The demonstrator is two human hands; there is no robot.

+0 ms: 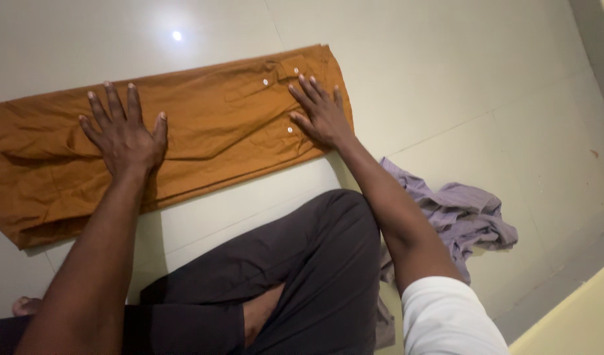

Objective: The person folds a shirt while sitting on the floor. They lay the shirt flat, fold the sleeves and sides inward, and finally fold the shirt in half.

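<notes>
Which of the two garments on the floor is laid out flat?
The orange-brown trousers, spread flat on the tiles with the left hand and right hand pressed on them. The lilac garment lies crumpled beside the person's knee.

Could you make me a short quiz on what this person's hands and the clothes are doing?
1. True or false: both hands lie flat, palms down, on the orange garment.
2. Which hand is nearer the small buttons? A) left hand B) right hand
3. Fill in: a crumpled ____ cloth lies on the tiled floor beside the right arm.

Key
1. True. The fingers are spread and grip nothing.
2. B.
3. Lilac.
</notes>
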